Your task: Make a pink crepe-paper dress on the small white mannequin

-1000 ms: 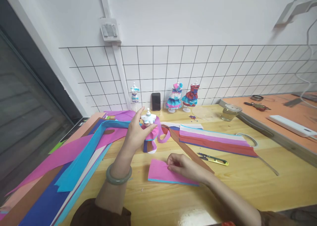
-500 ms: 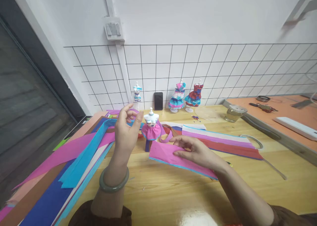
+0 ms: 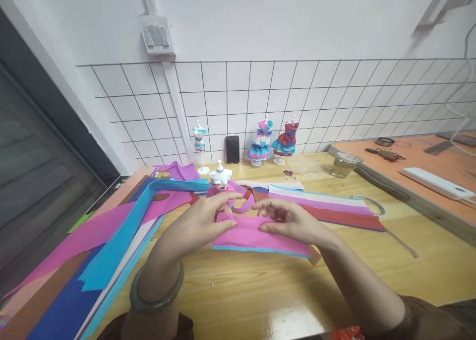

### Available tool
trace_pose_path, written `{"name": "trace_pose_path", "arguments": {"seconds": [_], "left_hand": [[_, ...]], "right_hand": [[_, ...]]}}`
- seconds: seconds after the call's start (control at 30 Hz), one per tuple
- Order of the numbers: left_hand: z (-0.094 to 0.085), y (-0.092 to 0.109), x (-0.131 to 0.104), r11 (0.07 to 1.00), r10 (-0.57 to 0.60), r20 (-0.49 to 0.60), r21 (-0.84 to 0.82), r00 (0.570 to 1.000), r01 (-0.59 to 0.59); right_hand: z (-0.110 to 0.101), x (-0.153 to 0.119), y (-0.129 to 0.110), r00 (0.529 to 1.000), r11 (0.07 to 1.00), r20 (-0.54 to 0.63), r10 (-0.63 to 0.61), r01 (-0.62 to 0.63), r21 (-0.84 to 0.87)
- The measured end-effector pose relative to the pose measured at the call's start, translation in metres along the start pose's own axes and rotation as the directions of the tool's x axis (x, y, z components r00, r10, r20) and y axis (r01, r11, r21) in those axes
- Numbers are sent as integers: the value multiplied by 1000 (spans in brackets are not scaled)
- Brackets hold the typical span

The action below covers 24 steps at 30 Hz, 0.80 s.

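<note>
A pink crepe-paper strip with a blue lower edge is held above the wooden table, in front of a small white dress-form mannequin. My left hand, wearing a green bangle, is curled at the strip's upper left, thumb in front and fingers over its top edge. On the strip's upper right, my right hand pinches the paper between thumb and fingers. The mannequin's pink skirt is mostly hidden behind my left hand. A curled pink ribbon lies just behind the strip.
Long coloured paper strips cover the left side. More layered strips lie at the right. Along the wall stand a partly dressed mannequin, a phone and two dressed mannequins. A glass jar stands near the orange board.
My left hand has come down and right from its raised position beside the mannequin to the strip's upper left. My right hand stays on the strip. The view has shifted slightly.
</note>
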<state>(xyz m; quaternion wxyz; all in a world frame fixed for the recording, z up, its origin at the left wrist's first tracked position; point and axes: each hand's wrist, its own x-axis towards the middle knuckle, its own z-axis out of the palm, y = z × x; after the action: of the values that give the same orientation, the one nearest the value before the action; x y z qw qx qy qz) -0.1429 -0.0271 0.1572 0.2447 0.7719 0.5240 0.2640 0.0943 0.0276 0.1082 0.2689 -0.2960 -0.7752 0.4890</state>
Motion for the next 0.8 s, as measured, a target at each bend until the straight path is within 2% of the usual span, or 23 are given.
{"name": "trace_pose_path", "arguments": {"seconds": [0.13, 0.23, 0.3, 0.37, 0.43, 0.5, 0.57, 0.63, 0.73, 0.8], "left_hand": [[-3, -4, -3, 995, -46, 68, 93, 997, 40], [-5, -3, -5, 997, -81, 133, 0, 988, 82], [-8, -2, -6, 987, -112, 137, -99, 984, 127], [-12, -4, -6, 975, -161, 29, -151, 986, 164], [-13, -9, -1, 974, -196, -176, -148, 965, 171], [-12, -17, 6, 979, -200, -392, -113, 898, 168], [-7, -24, 15, 983, -181, -527, -62, 830, 175], [-2, -28, 23, 986, -151, -559, -21, 815, 168], [5, -30, 31, 996, -76, -503, 6, 861, 92], [8, -29, 33, 998, -38, -481, 21, 876, 55]], "right_hand": [[0, -3, 22, 996, 996, 35, 76, -78, 44], [4, -5, 38, 993, 993, 59, 103, -106, 43], [7, -6, 49, 989, 992, 92, 118, -122, 44], [10, -5, 60, 982, 989, 133, 134, -141, 44], [14, -2, 70, 975, 988, 164, 151, -156, 17], [20, 0, 78, 969, 985, 174, 172, -164, -62], [27, 2, 84, 968, 974, 157, 194, -170, -151], [34, 3, 87, 972, 961, 121, 204, -175, -213], [40, 2, 87, 979, 949, 70, 191, -167, -267], [38, 0, 83, 986, 941, 48, 161, -138, -309]]}}
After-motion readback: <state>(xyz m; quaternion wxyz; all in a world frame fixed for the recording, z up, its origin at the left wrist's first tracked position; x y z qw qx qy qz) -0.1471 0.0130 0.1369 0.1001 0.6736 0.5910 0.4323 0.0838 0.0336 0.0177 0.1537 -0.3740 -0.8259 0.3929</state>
